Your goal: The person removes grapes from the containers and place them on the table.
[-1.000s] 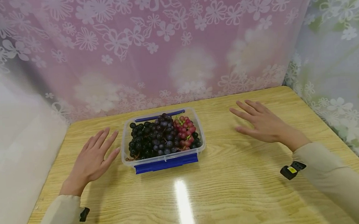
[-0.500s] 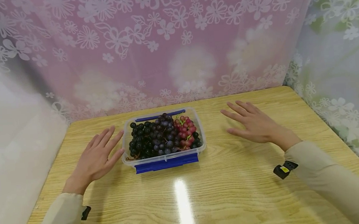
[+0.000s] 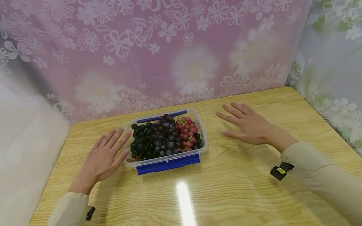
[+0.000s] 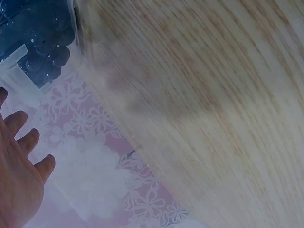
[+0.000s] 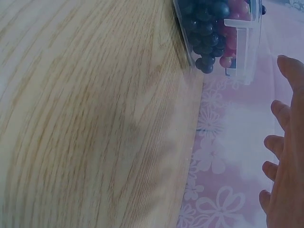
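Note:
A clear plastic box (image 3: 129, 161) with blue clips stands on the table, with no lid on top. It holds dark grapes (image 3: 163, 134) at the left and middle and red grapes (image 3: 186, 130) at the right. My left hand (image 3: 101, 157), fingers extended, hovers by the box's left side; its fingertips overlap the rim in the head view, and whether they touch cannot be told. To the right of the box my right hand (image 3: 247, 124) is held above the table with spread fingers and a gap to the box. Neither hand holds anything.
The wooden table (image 3: 235, 192) has a glare streak at its front middle. A pink floral curtain (image 3: 177, 58) hangs along the back edge. A pale floral curtain (image 3: 347, 92) borders the right side, and a whitish sheet (image 3: 18, 147) the left.
Both hands have moved inward toward the box, the left one to the right and the right one to the left. The box and grapes have stayed in place.

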{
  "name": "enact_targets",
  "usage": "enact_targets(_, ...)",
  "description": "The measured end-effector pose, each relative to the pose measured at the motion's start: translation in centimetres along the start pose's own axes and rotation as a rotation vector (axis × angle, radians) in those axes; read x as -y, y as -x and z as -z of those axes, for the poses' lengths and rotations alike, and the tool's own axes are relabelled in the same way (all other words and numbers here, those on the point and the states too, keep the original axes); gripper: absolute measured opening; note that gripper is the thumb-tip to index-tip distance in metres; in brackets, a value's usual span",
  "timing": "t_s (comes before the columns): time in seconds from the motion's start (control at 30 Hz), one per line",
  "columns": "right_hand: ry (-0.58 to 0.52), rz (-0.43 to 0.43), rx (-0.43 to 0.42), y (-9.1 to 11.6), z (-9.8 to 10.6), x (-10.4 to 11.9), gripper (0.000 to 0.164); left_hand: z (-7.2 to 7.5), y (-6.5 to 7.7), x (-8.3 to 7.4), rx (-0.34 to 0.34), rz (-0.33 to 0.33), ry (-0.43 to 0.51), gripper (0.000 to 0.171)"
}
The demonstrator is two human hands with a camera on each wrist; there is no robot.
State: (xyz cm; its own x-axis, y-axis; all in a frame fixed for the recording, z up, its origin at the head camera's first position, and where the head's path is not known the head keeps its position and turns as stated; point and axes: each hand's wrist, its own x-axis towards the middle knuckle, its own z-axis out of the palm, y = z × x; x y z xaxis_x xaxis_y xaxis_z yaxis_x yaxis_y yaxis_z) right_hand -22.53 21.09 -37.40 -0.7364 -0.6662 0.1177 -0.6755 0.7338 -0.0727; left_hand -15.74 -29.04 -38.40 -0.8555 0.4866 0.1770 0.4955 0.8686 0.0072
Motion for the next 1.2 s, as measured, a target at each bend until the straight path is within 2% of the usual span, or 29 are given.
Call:
enact_targets(0.23,0.003,0.01,0.004,-0.5,-0.1,0.5,0.067,-0.1,-0.4,0.1,-0.009,-0.005,-0.003,0.059)
enact_targets(0.43,-0.002,0.013,0.013,-0.9,-0.2,0.9,0.067,-0.1,-0.8,0.2,-0.014,-0.04,-0.012,0.058)
enact_targets(0.83,0.018,0.053,-0.003,-1.7,-0.1,1.5,0.068,-0.6,-0.7,0.6,-0.014,-0.061,-0.009,0.053)
enact_targets(1.2,0.073,0.125,-0.031,-3.1,1.3,2.9,0.069,-1.3,-0.8,0.8,-0.04,-0.067,0.008,0.054)
